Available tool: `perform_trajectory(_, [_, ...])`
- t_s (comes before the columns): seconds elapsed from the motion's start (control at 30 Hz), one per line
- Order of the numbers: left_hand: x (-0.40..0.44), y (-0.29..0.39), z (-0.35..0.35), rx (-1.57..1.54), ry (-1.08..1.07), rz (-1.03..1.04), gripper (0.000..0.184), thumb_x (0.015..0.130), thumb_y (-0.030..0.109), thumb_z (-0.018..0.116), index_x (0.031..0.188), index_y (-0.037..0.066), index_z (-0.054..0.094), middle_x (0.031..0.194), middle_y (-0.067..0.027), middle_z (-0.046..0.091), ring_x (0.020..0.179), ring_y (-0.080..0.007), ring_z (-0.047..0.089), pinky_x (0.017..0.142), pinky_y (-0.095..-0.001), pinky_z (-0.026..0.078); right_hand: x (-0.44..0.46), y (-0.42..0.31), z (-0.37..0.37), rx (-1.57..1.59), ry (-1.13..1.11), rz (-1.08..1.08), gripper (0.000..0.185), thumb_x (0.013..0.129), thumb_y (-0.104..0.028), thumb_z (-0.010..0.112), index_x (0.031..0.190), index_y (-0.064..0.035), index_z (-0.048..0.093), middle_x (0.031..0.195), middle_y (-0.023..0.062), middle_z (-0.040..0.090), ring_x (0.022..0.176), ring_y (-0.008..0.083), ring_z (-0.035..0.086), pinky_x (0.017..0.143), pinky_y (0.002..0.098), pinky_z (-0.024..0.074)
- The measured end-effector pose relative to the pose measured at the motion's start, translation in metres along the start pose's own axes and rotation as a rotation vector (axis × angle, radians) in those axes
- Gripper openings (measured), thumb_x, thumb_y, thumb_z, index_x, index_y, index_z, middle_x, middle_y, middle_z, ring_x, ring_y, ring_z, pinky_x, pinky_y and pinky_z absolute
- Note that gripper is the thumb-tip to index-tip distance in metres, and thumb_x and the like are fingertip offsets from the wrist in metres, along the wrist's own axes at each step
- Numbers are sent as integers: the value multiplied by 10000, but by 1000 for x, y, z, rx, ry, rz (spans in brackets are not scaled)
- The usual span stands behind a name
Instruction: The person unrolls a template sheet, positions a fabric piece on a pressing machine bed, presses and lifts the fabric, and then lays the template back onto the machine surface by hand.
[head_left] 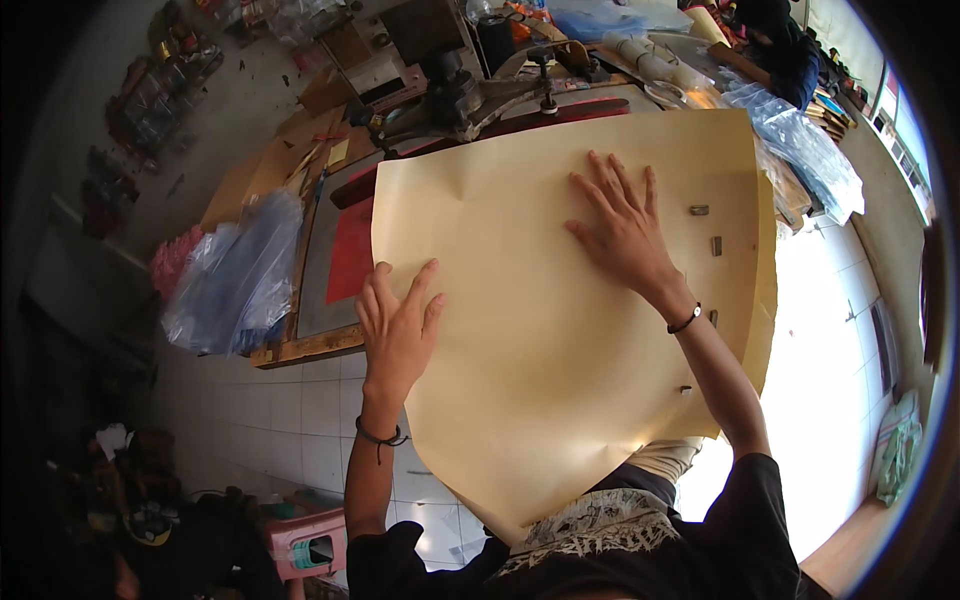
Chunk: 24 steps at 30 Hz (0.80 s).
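A large tan sheet (pixel 500 290) covers much of the worktable and hangs over its near edge toward my body. My left hand (pixel 398 320) rests at the sheet's left edge, fingers spread, with nothing visible in its grasp. Farther up and to the right, my right hand (pixel 622 225) lies flat on the sheet with its fingers apart. Several small metal pieces, one of them a short metal piece (pixel 699 210), sit along the right side of the sheet. Another small piece (pixel 685 390) is near the lower right, and one is partly hidden by my right wrist.
Behind the sheet stands a dark machine (pixel 455 95) with a red bar (pixel 575 115). Clear plastic bags (pixel 240 270) hang at the table's left, and more plastic (pixel 800 145) lies at the right. Another person (pixel 775 50) is at the upper right; a pink stool (pixel 308 540) stands lower left.
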<state>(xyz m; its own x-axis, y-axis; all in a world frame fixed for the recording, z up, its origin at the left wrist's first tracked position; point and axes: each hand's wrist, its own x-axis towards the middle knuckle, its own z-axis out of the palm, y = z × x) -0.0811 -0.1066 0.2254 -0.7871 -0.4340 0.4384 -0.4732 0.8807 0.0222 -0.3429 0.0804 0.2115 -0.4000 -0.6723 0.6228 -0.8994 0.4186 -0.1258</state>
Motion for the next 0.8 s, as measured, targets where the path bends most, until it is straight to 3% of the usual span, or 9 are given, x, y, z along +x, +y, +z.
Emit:
perform_trajectory(0.17, [11, -16, 6, -16, 190, -122, 342, 967, 222, 591, 1308, 215, 605, 1189, -163, 405, 1082, -324, 437, 961, -476, 360, -26, 15, -55, -73, 417, 233, 610, 834, -206, 740, 1385, -153, 485, 1534, 114, 352, 1444, 330, 257, 1189, 568, 115])
perform_trajectory(0.23, [5, -22, 13, -60, 194, -138, 356, 970, 194, 585, 1325, 220, 595, 1176, -154, 409, 1096, -318, 440, 959, -460, 364, -54, 44, -76, -98, 598, 374, 626, 840, -219, 748, 1391, -120, 468, 1507, 158, 368, 1403, 354, 304, 1169, 532, 192])
perform_trajectory(0.3, [1, -20, 18, -145, 136, -174, 402, 984, 131, 539, 1382, 188, 554, 1098, -114, 558, 963, -277, 523, 949, -436, 386, -89, 73, -80, -98, 609, 617, 658, 860, -251, 744, 1414, -93, 424, 1473, 182, 396, 1378, 370, 316, 1143, 509, 248])
perform_trajectory(0.43, [-2, -22, 35, -331, 176, -194, 425, 995, 46, 469, 1411, 120, 520, 1215, -127, 669, 838, -273, 633, 861, -397, 466, -140, 95, -80, 120, 372, 898, 698, 877, -256, 735, 1443, -80, 366, 1374, 178, 515, 1214, 320, 538, 1045, 453, 415])
perform_trajectory(0.47, [-3, -23, 31, -349, 120, -244, 425, 997, 41, 462, 1412, 116, 518, 1253, -138, 650, 876, -284, 649, 850, -381, 480, -136, 81, -90, 224, 312, 968, 661, 902, -216, 700, 1446, -66, 355, 1133, 138, 671, 950, 243, 680, 960, 401, 492])
perform_trajectory(0.57, [-4, -25, 10, -418, -15, -346, 410, 1015, 45, 440, 1413, 105, 513, 1270, -160, 643, 982, -290, 678, 836, -329, 506, -149, 101, -87, 306, 225, 961, 478, 897, -130, 660, 1337, -44, 494, 878, 76, 719, 779, 196, 704, 921, 371, 523])
perform_trajectory(0.67, [-6, -32, -3, -489, 26, -324, 388, 1036, 72, 422, 1412, 98, 517, 1243, -177, 655, 1001, -241, 693, 806, -297, 504, -138, 106, -104, 285, 227, 742, 197, 822, -34, 630, 1014, -28, 673, 777, 48, 690, 704, 179, 676, 976, 335, 510])
perform_trajectory(0.73, [-10, -54, 2, -524, 118, -213, 374, 1059, 120, 411, 1415, 103, 521, 1147, -146, 706, 699, -108, 609, 638, -283, 462, -126, 96, -128, 355, 147, 819, 281, 854, -86, 643, 1132, -45, 643, 783, 49, 686, 700, 156, 661, 891, 340, 528])
perform_trajectory(0.8, [-13, -55, -7, -535, 34, -243, 380, 1052, 118, 434, 1423, 106, 515, 1105, -104, 704, 618, -81, 454, 582, -275, 407, -116, 86, -148, 419, 85, 921, 375, 883, -163, 655, 1241, -67, 602, 807, 51, 692, 709, 126, 643, 802, 329, 531])
